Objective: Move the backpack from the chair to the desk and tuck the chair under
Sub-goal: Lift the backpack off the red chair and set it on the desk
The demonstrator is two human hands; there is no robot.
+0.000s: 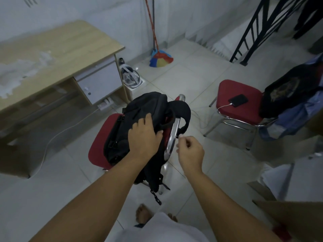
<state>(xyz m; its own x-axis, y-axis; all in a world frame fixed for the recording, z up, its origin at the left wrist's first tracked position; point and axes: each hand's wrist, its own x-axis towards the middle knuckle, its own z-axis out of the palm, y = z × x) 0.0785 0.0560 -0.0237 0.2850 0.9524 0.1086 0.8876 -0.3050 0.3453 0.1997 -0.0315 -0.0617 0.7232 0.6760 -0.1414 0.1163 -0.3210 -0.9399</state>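
Observation:
A black backpack (139, 109) lies on a red chair (103, 135) with a chrome frame, one padded strap hooked over the chair's backrest bar. My left hand (145, 137) rests flat on the top of the backpack, fingers spread on the fabric. My right hand (190, 151) hovers just right of the chrome backrest bar, fingers loosely curled, holding nothing. The wooden desk (57, 49) with a white drawer unit stands to the left of the chair.
A second red chair (239, 102) at the right carries a phone on a charging cable and draped clothes. A white cable runs across the floor to a power strip under the desk. A fan (131, 77) and a colourful broom (160, 58) stand by the wall. Black stair railing at top right.

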